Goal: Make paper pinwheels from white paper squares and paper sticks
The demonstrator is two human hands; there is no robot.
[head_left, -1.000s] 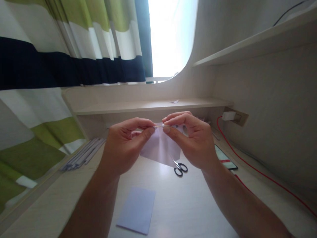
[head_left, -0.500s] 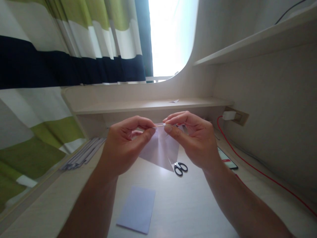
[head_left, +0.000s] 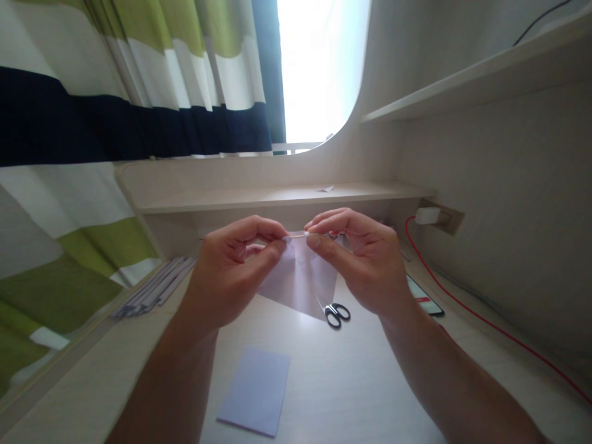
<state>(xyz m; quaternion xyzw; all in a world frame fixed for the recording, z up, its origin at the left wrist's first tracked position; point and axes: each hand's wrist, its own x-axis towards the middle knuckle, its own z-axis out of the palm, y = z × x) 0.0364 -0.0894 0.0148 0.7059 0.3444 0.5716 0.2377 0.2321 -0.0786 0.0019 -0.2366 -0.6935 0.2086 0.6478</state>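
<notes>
My left hand and my right hand are raised above the desk and pinch a thin stick with a small white tip between them. A pale lilac sheet of paper hangs from the stick, its edge wrapped against it. Thumb and forefinger of both hands close on the stick and the paper's top edge. The lower corner of the sheet points down toward small black-handled scissors lying on the desk.
A second lilac sheet lies flat on the desk near me. Rolled paper tubes lie at the left by the striped curtain. A phone and a red cable run along the right wall.
The hanging paper has turned slightly around the stick; its lower corner shifted. Both hands stay in nearly the same place.
</notes>
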